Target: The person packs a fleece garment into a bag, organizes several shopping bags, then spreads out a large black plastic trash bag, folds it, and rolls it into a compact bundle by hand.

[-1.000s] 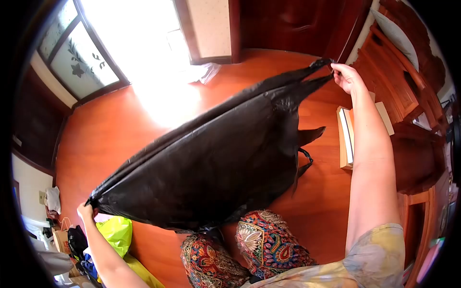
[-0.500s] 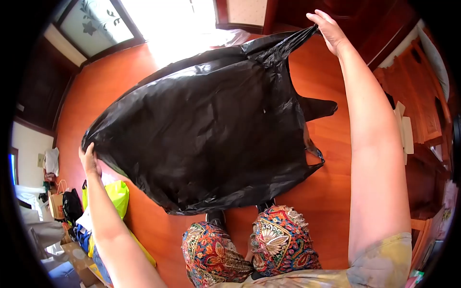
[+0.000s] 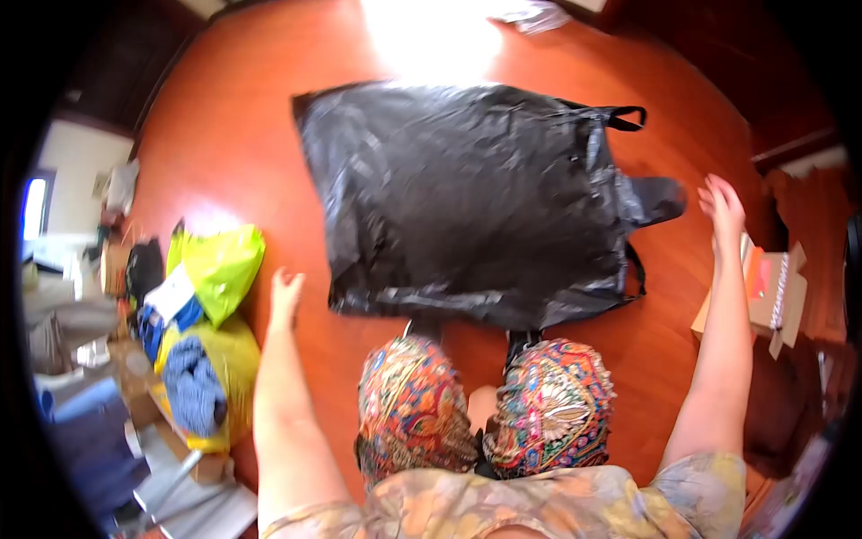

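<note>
A large black plastic bag (image 3: 467, 202) lies spread flat over the reddish wooden floor, in front of my knees. Its handle loops and a middle flap point to the right. My left hand (image 3: 286, 292) is off the bag's lower left corner, fingers apart and holding nothing. Beyond the flap on the right, my right hand (image 3: 723, 211) is raised with fingers spread, touching nothing.
At the left are a lime-green bag (image 3: 220, 269), a yellow bag (image 3: 235, 377) with blue cloth (image 3: 193, 386), and assorted boxes. An open cardboard box (image 3: 781, 296) stands at the right. Clear plastic (image 3: 534, 15) lies at the far floor.
Both hands have let go of the black bag, which has come down from being stretched between them and now lies flat. The view has tilted further downward.
</note>
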Available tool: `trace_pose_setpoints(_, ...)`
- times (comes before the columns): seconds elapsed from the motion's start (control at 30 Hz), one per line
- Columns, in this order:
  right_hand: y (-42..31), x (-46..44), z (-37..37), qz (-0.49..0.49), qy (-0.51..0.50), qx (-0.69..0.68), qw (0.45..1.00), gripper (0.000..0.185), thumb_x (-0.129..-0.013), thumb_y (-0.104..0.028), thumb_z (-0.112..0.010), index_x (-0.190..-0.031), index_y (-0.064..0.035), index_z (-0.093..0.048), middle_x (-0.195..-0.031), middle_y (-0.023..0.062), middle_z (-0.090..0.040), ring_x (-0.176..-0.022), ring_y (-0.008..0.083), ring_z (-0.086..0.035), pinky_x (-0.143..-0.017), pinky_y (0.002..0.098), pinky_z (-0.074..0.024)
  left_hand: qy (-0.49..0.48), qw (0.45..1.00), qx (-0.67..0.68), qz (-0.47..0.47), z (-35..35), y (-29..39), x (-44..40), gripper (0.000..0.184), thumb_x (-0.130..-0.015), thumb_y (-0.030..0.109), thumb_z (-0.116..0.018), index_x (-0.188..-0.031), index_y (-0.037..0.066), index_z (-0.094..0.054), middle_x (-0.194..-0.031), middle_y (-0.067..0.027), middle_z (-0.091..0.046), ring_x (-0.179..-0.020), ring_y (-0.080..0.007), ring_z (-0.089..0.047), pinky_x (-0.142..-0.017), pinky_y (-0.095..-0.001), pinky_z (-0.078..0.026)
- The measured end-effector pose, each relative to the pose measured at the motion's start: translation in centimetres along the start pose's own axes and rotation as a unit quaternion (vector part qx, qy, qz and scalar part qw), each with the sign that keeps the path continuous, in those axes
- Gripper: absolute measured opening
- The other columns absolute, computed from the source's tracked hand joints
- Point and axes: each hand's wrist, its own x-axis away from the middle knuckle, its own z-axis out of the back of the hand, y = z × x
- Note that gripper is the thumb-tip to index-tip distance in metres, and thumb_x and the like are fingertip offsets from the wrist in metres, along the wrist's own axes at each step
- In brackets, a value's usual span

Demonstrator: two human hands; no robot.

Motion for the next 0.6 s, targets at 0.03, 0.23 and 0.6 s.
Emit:
trace_pose_setpoints(0.03,3.5,1.1,1.3,0.012,0.019,0.007,1.000,0.024,-0.081,-0.016,-0.050,-0.101,-0.0033,-0.052,-0.090,0.0041,-0.057,-0.077,0.0118,-0.055,-0.058,0.0196,-0.0426,-0.004,0.999,-0.043,0.017,-0.5,-3.5,0.4,0.061,-0.072,0.026,-0.058,-0.122,0.004,-0.030,-0.115,-0.0173,-0.041,-0.105,-0.0234,-0.041,-0.086,-0.0337,-0.035)
trace_pose_setpoints(0.23,22.4,13.9,5.0,-0.440,-0.084,-0.112,0.887,0.022,-0.081,-0.024,-0.044,-0.065,-0.0102,-0.048,-0.053,0.0027,-0.048,-0.042,0.0103,-0.043,-0.036,0.0201,-0.0315,-0.016,0.959,0.069,0.275,-4.2,-7.2,8.1,0.051,-0.078,0.017,-0.049,-0.123,0.006,-0.028,-0.115,-0.0155,-0.042,-0.091,-0.0200,-0.047,-0.078,-0.0322,-0.039)
trace_pose_setpoints(0.6,21.6,20.3,-7.7,-0.446,-0.070,-0.254,0.856,0.041,-0.079,-0.007,-0.045,-0.116,-0.0165,-0.030,-0.099,0.0085,-0.047,-0.088,0.0235,-0.048,-0.075,0.0391,-0.0438,0.052,0.886,0.348,0.302,-9.2,-8.4,2.0,0.064,-0.083,0.014,-0.041,-0.129,0.029,0.002,-0.116,-0.0074,-0.039,-0.098,-0.0245,-0.046,-0.086,-0.0472,-0.031)
